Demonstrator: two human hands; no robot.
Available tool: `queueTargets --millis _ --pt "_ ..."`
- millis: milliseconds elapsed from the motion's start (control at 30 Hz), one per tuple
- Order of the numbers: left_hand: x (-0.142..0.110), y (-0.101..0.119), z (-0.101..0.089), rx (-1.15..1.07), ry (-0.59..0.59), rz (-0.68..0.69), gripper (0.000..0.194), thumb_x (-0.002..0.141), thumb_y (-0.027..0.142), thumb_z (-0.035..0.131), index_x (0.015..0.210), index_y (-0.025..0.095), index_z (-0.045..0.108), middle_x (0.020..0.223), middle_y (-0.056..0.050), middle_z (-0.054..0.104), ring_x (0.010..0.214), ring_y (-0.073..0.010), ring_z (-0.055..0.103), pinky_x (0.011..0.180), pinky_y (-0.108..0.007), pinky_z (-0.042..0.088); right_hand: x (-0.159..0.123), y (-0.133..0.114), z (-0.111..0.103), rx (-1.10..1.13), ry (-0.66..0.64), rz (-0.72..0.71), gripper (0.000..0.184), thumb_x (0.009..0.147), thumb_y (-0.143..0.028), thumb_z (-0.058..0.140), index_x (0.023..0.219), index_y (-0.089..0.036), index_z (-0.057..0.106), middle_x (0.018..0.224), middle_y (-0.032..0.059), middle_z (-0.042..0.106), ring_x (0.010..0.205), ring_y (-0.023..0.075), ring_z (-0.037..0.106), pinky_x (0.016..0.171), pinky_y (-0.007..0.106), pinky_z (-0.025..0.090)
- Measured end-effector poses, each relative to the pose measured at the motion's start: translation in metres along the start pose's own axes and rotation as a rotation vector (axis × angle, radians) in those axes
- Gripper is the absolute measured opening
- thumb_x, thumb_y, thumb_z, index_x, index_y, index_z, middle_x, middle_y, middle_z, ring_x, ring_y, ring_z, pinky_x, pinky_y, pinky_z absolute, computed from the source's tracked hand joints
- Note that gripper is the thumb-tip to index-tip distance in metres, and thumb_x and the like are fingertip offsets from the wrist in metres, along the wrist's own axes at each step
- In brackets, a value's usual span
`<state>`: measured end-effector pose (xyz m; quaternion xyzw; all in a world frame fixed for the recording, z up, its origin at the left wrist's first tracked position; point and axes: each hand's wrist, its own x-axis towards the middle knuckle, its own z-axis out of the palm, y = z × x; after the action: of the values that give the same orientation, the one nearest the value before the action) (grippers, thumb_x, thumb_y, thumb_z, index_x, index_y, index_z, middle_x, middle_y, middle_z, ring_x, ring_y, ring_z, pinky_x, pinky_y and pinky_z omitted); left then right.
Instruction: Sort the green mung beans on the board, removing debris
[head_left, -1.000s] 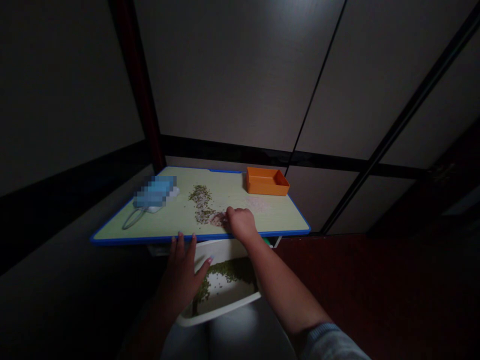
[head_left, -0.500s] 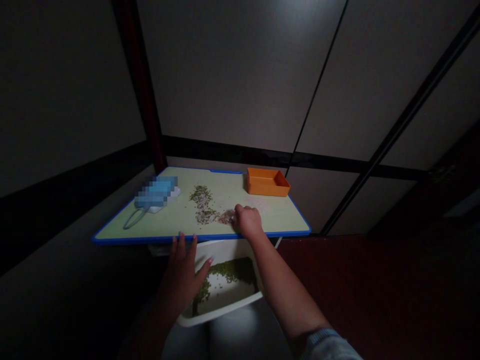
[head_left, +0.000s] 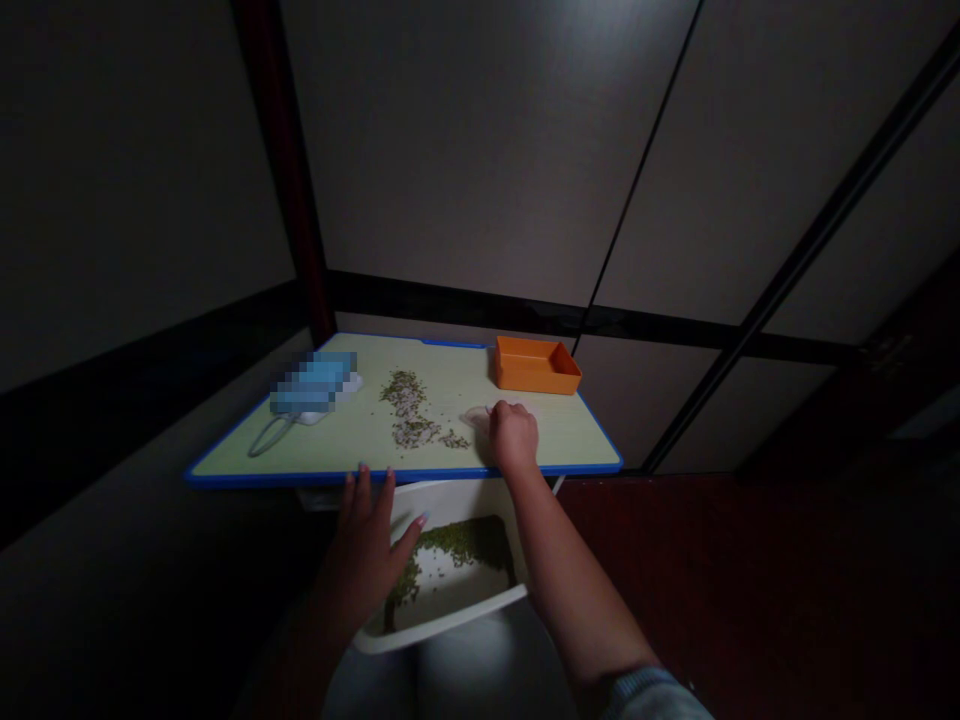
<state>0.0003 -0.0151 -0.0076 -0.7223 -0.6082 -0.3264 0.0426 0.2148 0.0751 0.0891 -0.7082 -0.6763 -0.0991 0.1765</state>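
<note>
My right hand (head_left: 514, 436) is closed over the tabletop, with a small, thin see-through piece (head_left: 474, 417) at its fingertips; its exact kind is too dim to tell. Left of it lie a little cluster of green grains (head_left: 454, 440) and a larger heap of green and pale grains (head_left: 407, 405). My left hand (head_left: 371, 525) is open, fingers spread, its fingertips at the table's blue front edge and its thumb over the white tub (head_left: 442, 632). Green grains (head_left: 469, 540) lie inside the tub, mostly along its far and left sides.
An orange open box (head_left: 538, 378) stands at the back right of the pale table (head_left: 570, 440). A blurred blue item (head_left: 315, 383) with a grey loop lies at the left. Cabinet panels (head_left: 465, 150) rise behind. The tub sits on my lap below the table edge.
My right hand has moved slightly right with the see-through piece, leaving a small cluster of grains uncovered on its left. My left hand has stayed in place.
</note>
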Motion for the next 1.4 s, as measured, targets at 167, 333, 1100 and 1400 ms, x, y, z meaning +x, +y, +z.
queueTargets --millis 167,333,1100,1400 --pt "0.001 0.002 -0.002 0.004 -0.008 -0.008 0.070 0.082 0.051 0.046 0.138 0.008 0.041 0.152 -0.026 0.023 0.143 -0.0385 0.014 0.109 -0.056 0.032 -0.001 -0.001 0.001 0.004 0.004 -0.015 0.026 0.097 -0.027 0.037 0.097 -0.017 0.061 0.093 0.0120 0.067 0.088 0.0199 0.062 0.074 0.028 0.038" --pt "0.002 0.002 -0.002 -0.001 -0.007 -0.007 0.070 0.081 0.050 0.049 0.136 0.007 0.043 0.152 -0.027 0.024 0.143 -0.0388 0.015 0.108 -0.057 0.033 -0.001 -0.001 0.002 -0.006 -0.014 -0.003 0.029 0.098 -0.029 0.035 0.099 -0.017 0.061 0.092 0.0122 0.068 0.085 0.0198 0.063 0.072 0.028 0.038" --pt "-0.011 -0.024 0.015 0.122 0.198 0.197 0.073 0.085 0.036 0.052 0.148 0.021 0.019 0.157 -0.020 0.015 0.144 -0.0347 0.014 0.101 -0.057 0.044 -0.005 -0.009 0.006 0.074 -0.124 -0.052 0.019 0.091 -0.019 0.044 0.102 -0.019 0.060 0.089 0.0108 0.069 0.081 0.0204 0.065 0.067 0.027 0.038" --pt "-0.012 -0.018 -0.002 0.094 0.022 0.092 0.073 0.084 0.043 0.052 0.147 0.020 0.023 0.157 -0.020 0.013 0.145 -0.0368 0.012 0.108 -0.063 0.032 -0.008 -0.010 0.000 0.124 -0.111 -0.064 0.018 0.089 -0.020 0.046 0.100 -0.019 0.060 0.092 0.0100 0.067 0.085 0.0204 0.063 0.070 0.028 0.038"
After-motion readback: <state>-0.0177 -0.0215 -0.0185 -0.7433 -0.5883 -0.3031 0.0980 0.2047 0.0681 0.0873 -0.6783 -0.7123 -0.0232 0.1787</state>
